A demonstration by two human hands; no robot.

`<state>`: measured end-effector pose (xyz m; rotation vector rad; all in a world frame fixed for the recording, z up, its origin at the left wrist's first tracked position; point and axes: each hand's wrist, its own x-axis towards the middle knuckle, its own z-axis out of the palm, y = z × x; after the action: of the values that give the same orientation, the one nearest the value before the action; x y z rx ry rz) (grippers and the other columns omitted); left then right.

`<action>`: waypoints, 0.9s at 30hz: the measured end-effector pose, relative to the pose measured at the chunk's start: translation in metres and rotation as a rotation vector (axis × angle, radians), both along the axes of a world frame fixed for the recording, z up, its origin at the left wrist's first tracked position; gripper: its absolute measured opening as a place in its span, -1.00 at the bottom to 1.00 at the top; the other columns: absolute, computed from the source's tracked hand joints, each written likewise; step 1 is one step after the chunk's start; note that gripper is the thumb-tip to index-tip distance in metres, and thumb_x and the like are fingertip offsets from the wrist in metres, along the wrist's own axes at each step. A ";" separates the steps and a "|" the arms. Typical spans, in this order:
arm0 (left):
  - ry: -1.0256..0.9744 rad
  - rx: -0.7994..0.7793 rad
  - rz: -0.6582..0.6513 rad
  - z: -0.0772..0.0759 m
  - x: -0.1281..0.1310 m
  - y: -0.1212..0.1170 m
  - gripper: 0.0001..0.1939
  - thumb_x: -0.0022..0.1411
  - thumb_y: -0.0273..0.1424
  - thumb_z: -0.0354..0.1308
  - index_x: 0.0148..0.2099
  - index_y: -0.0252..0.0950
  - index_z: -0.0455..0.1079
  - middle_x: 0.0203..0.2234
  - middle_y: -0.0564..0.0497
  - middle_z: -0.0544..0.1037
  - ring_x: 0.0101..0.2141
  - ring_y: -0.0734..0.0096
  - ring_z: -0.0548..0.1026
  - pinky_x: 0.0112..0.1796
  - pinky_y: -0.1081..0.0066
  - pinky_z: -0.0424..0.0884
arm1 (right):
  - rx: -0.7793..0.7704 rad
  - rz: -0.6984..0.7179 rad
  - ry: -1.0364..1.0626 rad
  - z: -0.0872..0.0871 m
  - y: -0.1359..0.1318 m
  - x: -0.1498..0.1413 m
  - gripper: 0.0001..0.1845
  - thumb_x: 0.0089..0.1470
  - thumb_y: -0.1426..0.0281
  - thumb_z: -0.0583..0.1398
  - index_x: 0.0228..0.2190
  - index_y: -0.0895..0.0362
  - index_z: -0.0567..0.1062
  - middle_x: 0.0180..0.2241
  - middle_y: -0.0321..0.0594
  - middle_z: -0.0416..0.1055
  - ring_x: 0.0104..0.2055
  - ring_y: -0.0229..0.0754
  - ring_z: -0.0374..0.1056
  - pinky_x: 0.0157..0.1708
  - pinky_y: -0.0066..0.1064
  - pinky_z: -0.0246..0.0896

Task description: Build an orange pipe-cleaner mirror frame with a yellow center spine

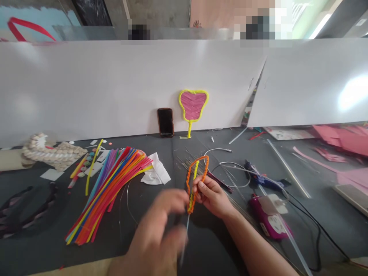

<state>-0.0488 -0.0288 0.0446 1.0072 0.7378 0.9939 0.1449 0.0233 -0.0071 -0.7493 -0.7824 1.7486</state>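
My right hand (211,196) is closed around the lower part of an orange pipe-cleaner loop (198,180) that has a yellow strand inside it and a thin wire stem (186,230) hanging below. The loop stands upright above the dark table (143,237). My left hand (161,234) is blurred by motion just left of the stem, its fingers curled near the wire; I cannot tell whether it grips anything. A finished pink heart-shaped piece with a yellow rim (193,105) leans against the white board (115,88) at the back.
A fan of coloured pipe cleaners (110,188) lies to the left, beside white tissue (155,172). A blue glue gun (263,178), a purple device (268,218), cables and thin wires lie to the right. A dark phone (165,122) leans on the board. Pink paper (342,142) sits far right.
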 end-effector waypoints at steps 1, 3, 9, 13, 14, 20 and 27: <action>0.091 -0.010 0.220 -0.007 0.003 0.017 -0.59 0.02 -0.29 0.28 -0.04 -0.01 0.39 0.00 -0.01 0.42 0.08 0.05 0.28 -0.05 0.19 0.35 | 0.021 0.003 0.015 0.001 -0.001 0.000 -0.75 -0.03 0.19 0.29 -0.38 0.10 0.46 -0.50 -0.31 0.34 -0.58 -0.36 0.17 -0.57 -0.48 0.02; 0.172 -0.115 0.362 -0.022 0.010 0.044 -0.53 0.04 -0.31 0.29 0.02 -0.14 0.32 0.05 -0.07 0.36 0.12 0.11 0.25 0.04 0.25 0.26 | 0.065 0.032 0.052 0.004 -0.004 0.002 -0.76 -0.03 0.19 0.29 -0.40 0.10 0.46 -0.53 -0.33 0.32 -0.59 -0.35 0.16 -0.55 -0.46 0.04; -0.183 -0.359 0.012 -0.043 0.024 0.059 -0.64 0.21 -0.30 0.13 0.03 -0.30 0.26 -0.14 -0.14 0.48 -0.25 0.31 0.53 -0.20 0.29 0.44 | 0.178 0.275 0.119 0.005 -0.013 0.005 -0.76 0.00 0.20 0.27 -0.44 0.13 0.49 -0.56 -0.31 0.32 -0.59 -0.36 0.16 -0.51 -0.43 0.06; -0.217 -0.338 0.108 -0.041 0.010 0.059 -0.63 0.17 -0.45 0.17 0.04 -0.27 0.25 -0.21 -0.06 0.52 -0.33 0.37 0.55 -0.32 0.36 0.49 | 0.071 0.238 0.028 -0.001 -0.007 0.003 -0.74 -0.02 0.21 0.29 -0.36 0.15 0.50 -0.50 -0.26 0.38 -0.52 -0.36 0.22 -0.51 -0.48 0.06; -0.201 -0.330 0.123 -0.040 0.005 0.060 -0.62 0.17 -0.47 0.16 0.05 -0.26 0.25 -0.19 -0.07 0.52 -0.30 0.34 0.55 -0.33 0.35 0.50 | 0.032 0.186 0.007 -0.003 -0.005 0.002 -0.73 -0.02 0.22 0.30 -0.32 0.14 0.50 -0.47 -0.26 0.39 -0.52 -0.36 0.22 -0.50 -0.49 0.07; -0.155 -0.269 0.194 -0.037 -0.012 0.063 -0.63 0.17 -0.45 0.16 0.03 -0.26 0.27 -0.16 -0.10 0.51 -0.18 0.22 0.53 -0.32 0.29 0.52 | -0.090 0.004 -0.012 -0.012 0.007 0.000 -0.70 -0.03 0.18 0.28 -0.32 0.12 0.48 -0.48 -0.34 0.34 -0.53 -0.38 0.19 -0.52 -0.51 0.08; -0.155 -0.221 0.167 -0.038 -0.007 0.059 -0.47 0.08 -0.42 0.26 0.11 -0.18 0.26 -0.06 -0.11 0.45 -0.09 0.22 0.47 -0.16 0.26 0.46 | -0.023 0.067 -0.202 -0.011 0.004 -0.003 -0.69 -0.04 0.15 0.28 -0.44 0.15 0.44 -0.50 -0.33 0.33 -0.57 -0.39 0.17 -0.59 -0.52 0.03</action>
<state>-0.0561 0.0304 0.0067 0.6776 0.7922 1.0949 0.1423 0.0272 -0.0184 -0.9353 -0.9336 1.7621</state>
